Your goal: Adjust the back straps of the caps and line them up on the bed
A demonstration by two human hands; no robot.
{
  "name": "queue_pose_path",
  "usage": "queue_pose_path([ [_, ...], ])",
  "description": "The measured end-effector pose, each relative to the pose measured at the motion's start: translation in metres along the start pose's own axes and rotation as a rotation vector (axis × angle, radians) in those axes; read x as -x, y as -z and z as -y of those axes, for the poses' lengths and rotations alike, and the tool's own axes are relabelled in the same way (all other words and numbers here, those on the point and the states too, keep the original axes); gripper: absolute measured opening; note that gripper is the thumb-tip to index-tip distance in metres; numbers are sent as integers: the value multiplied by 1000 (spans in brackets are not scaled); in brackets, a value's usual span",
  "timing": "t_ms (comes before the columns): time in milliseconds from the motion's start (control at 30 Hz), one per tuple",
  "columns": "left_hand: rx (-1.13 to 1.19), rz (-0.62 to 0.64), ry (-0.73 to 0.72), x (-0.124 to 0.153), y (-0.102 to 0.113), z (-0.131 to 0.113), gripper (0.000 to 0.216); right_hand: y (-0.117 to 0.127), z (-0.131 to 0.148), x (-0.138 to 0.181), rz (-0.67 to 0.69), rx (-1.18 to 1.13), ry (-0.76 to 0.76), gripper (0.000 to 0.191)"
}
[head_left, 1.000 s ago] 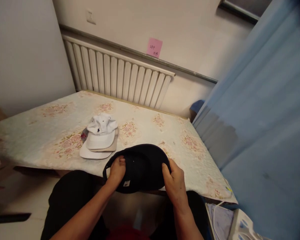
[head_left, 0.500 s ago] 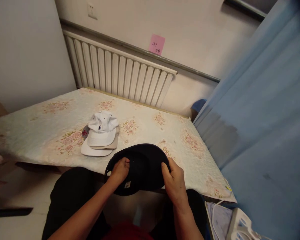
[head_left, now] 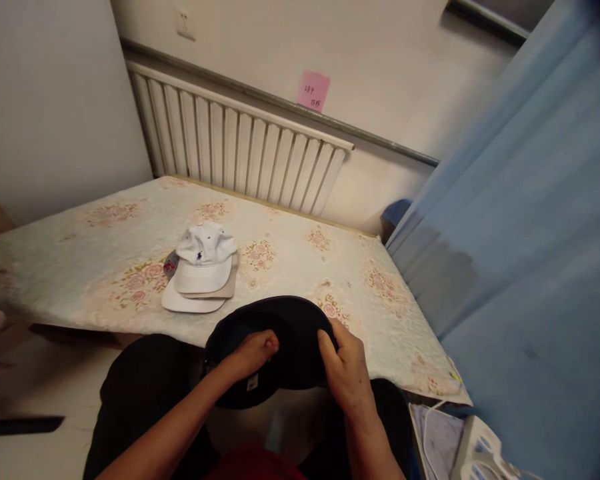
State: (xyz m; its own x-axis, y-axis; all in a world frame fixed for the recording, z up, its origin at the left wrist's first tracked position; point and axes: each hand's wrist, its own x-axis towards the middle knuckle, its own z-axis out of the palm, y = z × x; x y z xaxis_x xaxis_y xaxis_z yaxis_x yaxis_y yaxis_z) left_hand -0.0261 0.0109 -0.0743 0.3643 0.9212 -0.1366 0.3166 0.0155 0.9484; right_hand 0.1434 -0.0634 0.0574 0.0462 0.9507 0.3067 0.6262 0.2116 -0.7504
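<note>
Head view: black fabric cap (head_left: 280, 319) held inside-up at near edge of pale floral cloth (head_left: 300, 260); brim (head_left: 306, 350) pinched by right hand (head_left: 347, 367), left hand (head_left: 257, 351) curled fist-like within crown (head_left: 230, 331). White-and-beige cap stack (head_left: 205, 268) laid farther left.

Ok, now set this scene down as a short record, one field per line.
Left hand: fingers curled, inside the hollow of the black cap; whether it grips anything cannot be told
Right hand: holds the black cap by its brim, thumb on the underside
Black cap: underside facing the camera, pale label inside
Cap pile: white cap on top, beige brim and lower white brim showing beneath
Surface: floral cover
Background: radiator, pink note, blue curtain
</note>
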Motion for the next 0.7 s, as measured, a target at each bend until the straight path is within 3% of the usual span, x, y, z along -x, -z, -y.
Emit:
queue_pose_path([
  [167, 7, -130, 30, -5, 10, 10, 16, 6, 0, 3, -58, -15, 15, 17],
  [333, 268, -317, 65, -6, 26, -4, 32, 5, 1, 8, -40, -5, 65, 17],
  [500, 348, -501, 160, -5, 37, -11, 26, 4, 2, 10, 0, 3, 62, 18],
  [600, 417, -466, 181, -2, 29, -13, 27, 5, 2, 9, -16, 17, 58, 19],
  [700, 404, -194, 168, 2, 17, -10, 27, 5, 5, 9, -18, 19, 78, 20],
])
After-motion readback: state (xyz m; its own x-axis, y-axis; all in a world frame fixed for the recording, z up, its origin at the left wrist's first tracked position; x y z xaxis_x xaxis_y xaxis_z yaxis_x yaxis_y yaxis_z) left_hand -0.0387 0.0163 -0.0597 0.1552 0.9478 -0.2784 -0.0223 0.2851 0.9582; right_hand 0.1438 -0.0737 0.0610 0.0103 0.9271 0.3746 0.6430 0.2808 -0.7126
